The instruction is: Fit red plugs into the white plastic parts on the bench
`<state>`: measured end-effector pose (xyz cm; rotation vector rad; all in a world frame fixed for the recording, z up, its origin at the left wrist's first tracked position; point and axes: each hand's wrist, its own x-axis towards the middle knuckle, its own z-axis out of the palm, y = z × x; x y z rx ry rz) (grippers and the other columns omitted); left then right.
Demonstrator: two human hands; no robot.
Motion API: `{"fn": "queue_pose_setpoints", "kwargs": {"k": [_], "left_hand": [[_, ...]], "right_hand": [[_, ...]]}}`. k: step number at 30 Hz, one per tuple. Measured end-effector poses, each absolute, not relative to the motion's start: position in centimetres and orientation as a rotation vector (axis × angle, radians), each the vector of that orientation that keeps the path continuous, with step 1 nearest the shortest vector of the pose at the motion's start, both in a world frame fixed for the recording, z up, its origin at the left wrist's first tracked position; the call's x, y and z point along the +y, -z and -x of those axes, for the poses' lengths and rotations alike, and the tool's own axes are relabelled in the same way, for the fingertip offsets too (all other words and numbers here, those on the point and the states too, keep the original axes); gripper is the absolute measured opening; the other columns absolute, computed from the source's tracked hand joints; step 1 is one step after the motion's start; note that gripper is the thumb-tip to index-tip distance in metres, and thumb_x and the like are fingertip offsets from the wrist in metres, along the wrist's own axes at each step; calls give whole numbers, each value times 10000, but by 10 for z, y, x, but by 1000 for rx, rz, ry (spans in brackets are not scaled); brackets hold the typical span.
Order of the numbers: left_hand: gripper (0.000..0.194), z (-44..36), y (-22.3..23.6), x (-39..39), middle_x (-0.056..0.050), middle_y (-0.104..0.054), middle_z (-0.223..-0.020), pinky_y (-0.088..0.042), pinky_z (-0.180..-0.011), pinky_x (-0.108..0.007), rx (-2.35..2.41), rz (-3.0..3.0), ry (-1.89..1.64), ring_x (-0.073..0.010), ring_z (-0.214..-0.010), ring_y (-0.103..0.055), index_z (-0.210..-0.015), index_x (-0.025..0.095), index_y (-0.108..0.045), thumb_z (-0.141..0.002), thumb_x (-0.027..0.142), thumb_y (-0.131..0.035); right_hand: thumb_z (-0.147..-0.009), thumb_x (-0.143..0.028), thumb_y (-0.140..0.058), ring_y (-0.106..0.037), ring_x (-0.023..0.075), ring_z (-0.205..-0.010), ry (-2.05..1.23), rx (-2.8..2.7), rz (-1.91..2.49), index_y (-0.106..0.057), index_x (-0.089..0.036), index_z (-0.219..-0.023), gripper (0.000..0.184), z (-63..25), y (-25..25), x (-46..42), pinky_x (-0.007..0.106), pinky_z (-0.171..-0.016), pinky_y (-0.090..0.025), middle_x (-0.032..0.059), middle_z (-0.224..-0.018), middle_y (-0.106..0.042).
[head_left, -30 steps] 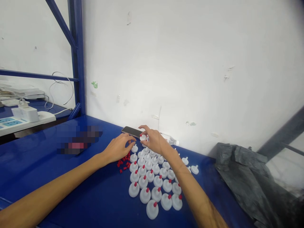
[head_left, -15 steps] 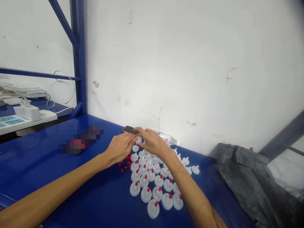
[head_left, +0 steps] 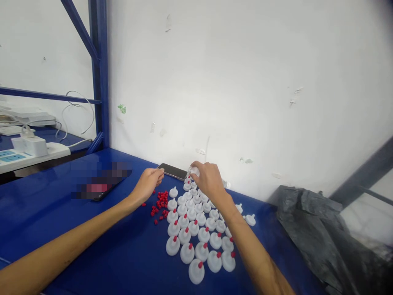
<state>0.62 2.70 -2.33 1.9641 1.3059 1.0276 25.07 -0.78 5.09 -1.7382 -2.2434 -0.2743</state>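
Many round white plastic pieces with short spouts (head_left: 196, 271) lie in rows on the blue table, the nearer ones with red caps on their spouts. Loose small red caps (head_left: 162, 200) are heaped left of them. My left hand (head_left: 150, 183) hovers by this heap, its fingertips pinched together; whatever they hold is too small to make out. At the far end of the rows, my right hand (head_left: 210, 180) has its thumb and forefinger closed around a white spouted piece (head_left: 194, 171), which is partly hidden.
A phone (head_left: 174, 171) lies behind the rows. A clear bottle (head_left: 226, 184) lies by the wall, mostly hidden by my right hand. A pixelated dark object (head_left: 102, 186) is on the left. A black plastic bag (head_left: 303, 221) covers the right edge; a power strip (head_left: 52, 152) sits far left.
My hands were together over the far end of the rows and have parted. The left moved left and down; the right moved right with the white piece, uncovering the phone and red caps.
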Motion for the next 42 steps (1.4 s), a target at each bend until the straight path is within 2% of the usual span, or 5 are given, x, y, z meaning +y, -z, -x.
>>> {"fn": "queue_pose_setpoints", "kwargs": {"k": [8, 19, 26, 32, 42], "left_hand": [[220, -10, 21, 9, -112, -850, -1082, -586, -935, -445, 1644, -2348, -753, -402, -1207, -769, -874, 299, -643, -1049, 173, -689], [159, -8, 26, 12, -143, -885, -1204, -662, -963, -458, 1693, -2474, -562, -424, -1278, -805, -1026, 267, -836, -1066, 174, -713], [197, -9, 29, 13, -139, -895, -1122, -659, -947, -456, 1657, -2457, -546, -427, -1222, -830, -932, 265, -835, -1062, 173, -720], [350, -8, 33, 19, -109, -926, -1160, -631, -1007, -456, 1630, -2421, -692, -386, -1229, -825, -995, 280, -829, -1170, 162, -549], [347, -8, 25, 11, -63, -876, -1037, -618, -974, -472, 1456, -2402, -967, -358, -1079, -787, -1209, 287, -831, -1243, 418, -512]], "right_hand": [[-1227, -285, -849, -905, 317, -1330, 88, -2267, 1689, -999, -266, -1271, 157, -249, -37, 1, 389, -1130, -633, 111, -1361, -981], [-1186, -279, -899, -955, 274, -1143, -80, -2355, 1667, -1015, -297, -1197, 117, -249, -16, 7, 333, -1008, -659, 26, -1198, -1027], [-1242, -261, -766, -877, 377, -1387, 83, -2284, 1793, -982, -223, -1344, 242, -262, -15, 7, 460, -1197, -635, 177, -1369, -990], [-1105, -157, -886, -907, 328, -1283, 40, -2286, 1759, -969, -265, -1147, 143, -262, -11, 10, 393, -1110, -650, 97, -1275, -996], [-1228, -137, -702, -871, 271, -1021, -12, -2315, 1462, -768, -248, -1363, 187, -255, -27, 2, 344, -908, -587, 45, -1107, -915]]}}
